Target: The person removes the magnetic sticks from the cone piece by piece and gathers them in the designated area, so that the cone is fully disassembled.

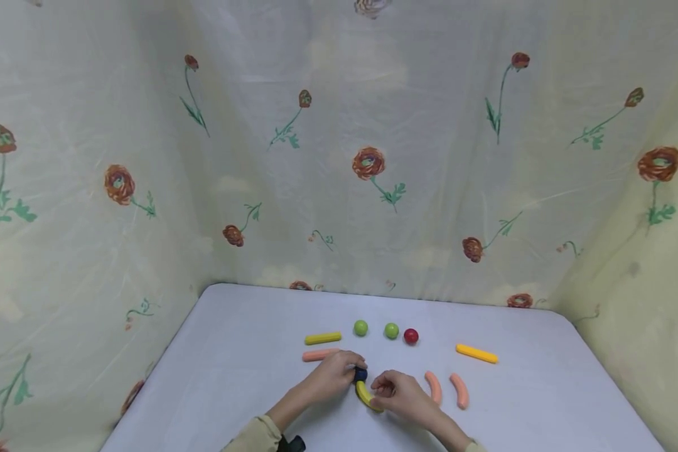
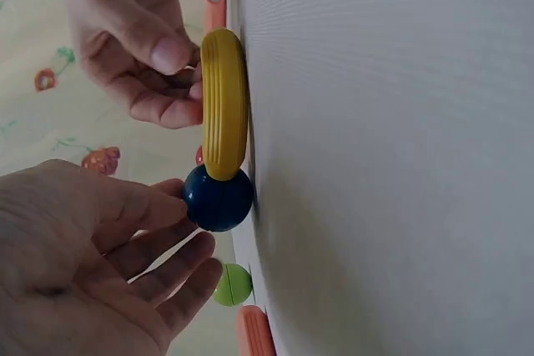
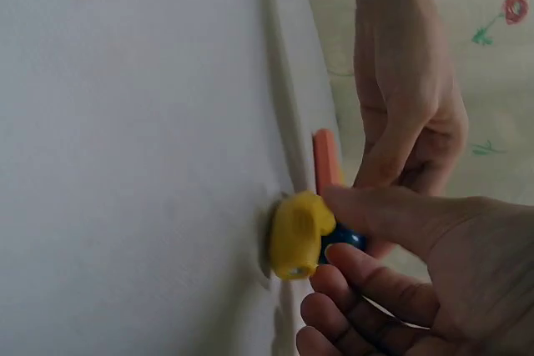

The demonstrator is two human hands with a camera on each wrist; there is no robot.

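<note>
A dark blue ball (image 1: 361, 374) and a ribbed, curved yellow stick (image 2: 224, 106) meet end to end on the white table. My left hand (image 1: 334, 375) holds the ball by its far side, and the other fingers stretch out loosely in the left wrist view. With its thumb and fingers, my right hand (image 1: 405, 397) pinches the yellow stick near its free end. That end shows a small grey spot in the right wrist view, where the thumb lies along the stick and the blue ball (image 3: 344, 239) is partly covered by fingers.
Behind the hands lie two green balls (image 1: 392, 331), a red ball (image 1: 410, 336) and a straight olive-yellow stick (image 1: 323, 338). A pink stick (image 1: 319, 355) is partly hidden by my left hand. Two curved pink sticks (image 1: 459, 390) and an orange-yellow stick (image 1: 477, 353) are to the right.
</note>
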